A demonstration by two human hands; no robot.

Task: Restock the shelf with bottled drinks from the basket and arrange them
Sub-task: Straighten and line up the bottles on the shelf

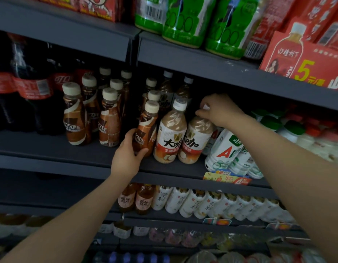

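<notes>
White cap (206, 106) half-hidden under right hand (219, 109)

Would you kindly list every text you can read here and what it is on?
"SCAFE": leftmost brown coffee bottle.
"大咖": milk coffee bottle, left of the one the right hand grips.
"2000": green bottles, top shelf.
"5元": red carton.
"A": white bottle.
Price tag: too blurred.

Brown coffee bottle (145, 130) and latte bottle (197, 141) upright at shelf (100, 147) front.
</notes>
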